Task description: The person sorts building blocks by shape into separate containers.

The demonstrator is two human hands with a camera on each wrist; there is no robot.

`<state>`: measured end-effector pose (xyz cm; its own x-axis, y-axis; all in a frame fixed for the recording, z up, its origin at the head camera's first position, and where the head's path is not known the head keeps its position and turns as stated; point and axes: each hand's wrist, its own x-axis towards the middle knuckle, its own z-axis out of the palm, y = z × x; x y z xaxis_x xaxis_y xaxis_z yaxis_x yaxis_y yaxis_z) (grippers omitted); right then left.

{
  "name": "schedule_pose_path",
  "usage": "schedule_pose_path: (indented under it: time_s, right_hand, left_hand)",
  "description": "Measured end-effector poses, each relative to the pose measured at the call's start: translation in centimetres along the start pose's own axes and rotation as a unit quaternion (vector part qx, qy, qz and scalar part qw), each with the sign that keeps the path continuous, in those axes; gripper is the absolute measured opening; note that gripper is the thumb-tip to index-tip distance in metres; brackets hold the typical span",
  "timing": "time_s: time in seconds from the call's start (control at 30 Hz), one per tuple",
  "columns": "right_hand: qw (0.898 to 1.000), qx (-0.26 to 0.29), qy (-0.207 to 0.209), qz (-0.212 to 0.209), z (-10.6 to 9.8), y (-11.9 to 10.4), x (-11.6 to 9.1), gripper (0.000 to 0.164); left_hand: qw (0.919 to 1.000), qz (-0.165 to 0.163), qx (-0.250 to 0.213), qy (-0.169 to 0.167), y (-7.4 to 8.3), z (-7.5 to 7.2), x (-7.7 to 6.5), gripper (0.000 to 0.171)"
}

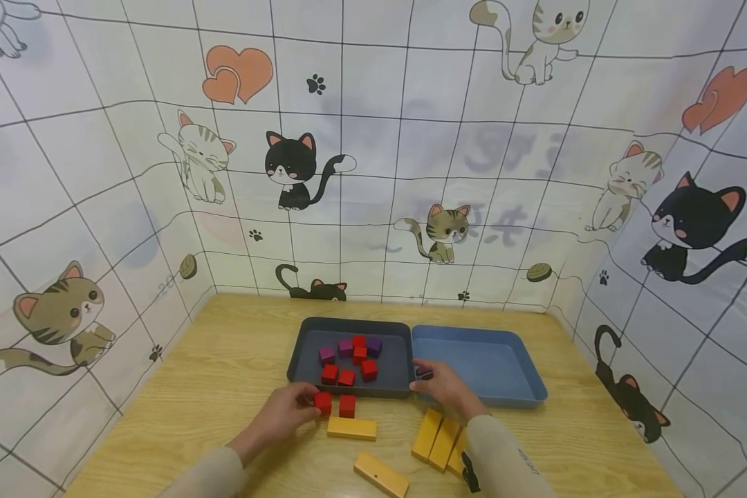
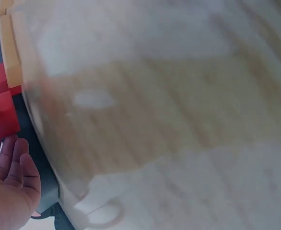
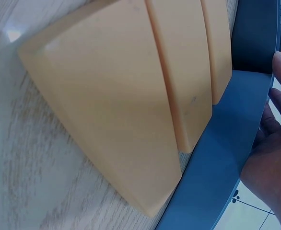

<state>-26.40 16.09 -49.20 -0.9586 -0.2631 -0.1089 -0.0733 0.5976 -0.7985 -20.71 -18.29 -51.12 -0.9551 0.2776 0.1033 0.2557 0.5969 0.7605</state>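
Note:
My left hand (image 1: 288,411) pinches a red cube (image 1: 323,403) at the front edge of the dark grey tray (image 1: 373,392). In the left wrist view its thumb lies on that cube (image 2: 4,115), with fingertips at the cube's lower side. Right beside it is another red cube (image 1: 347,406). Several red and purple cubes (image 1: 369,370) lie inside the tray. My right hand (image 1: 446,389) is over the place where the dark tray meets the blue tray (image 1: 504,400). A dark purplish patch shows between its thumb and fingers; I cannot tell whether it is a held cube.
In front of the trays lie a yellow block (image 1: 352,429) and a second, angled yellow block (image 1: 381,475). Several yellow blocks (image 1: 427,434) stand side by side near my right forearm. A cat-patterned sheet (image 1: 373,173) surrounds the wooden table (image 1: 236,360).

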Motion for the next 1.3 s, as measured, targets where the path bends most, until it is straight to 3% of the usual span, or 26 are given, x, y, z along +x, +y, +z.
schedule_pose_path:
  time_s: [0.43,0.73,1.3]
  right_hand:
    - [1.0,-0.007,0.003,0.002,0.0,0.1,0.1,0.056]
    - [1.0,-0.003,0.0,0.002,-0.1,-0.1,0.0,0.057]
    - [1.0,0.0,0.007,0.006,0.1,0.0,0.1,0.057]
  left_hand:
    - [0.9963,-0.055,-0.015,0.064,1.1,-1.4,1.0,0.027]
    - [0.9947,-0.052,-0.004,0.089,1.6,-2.3,1.9,0.027]
    - [0.9832,-0.089,-0.025,0.157,-0.7,-2.9,5.5,0.033]
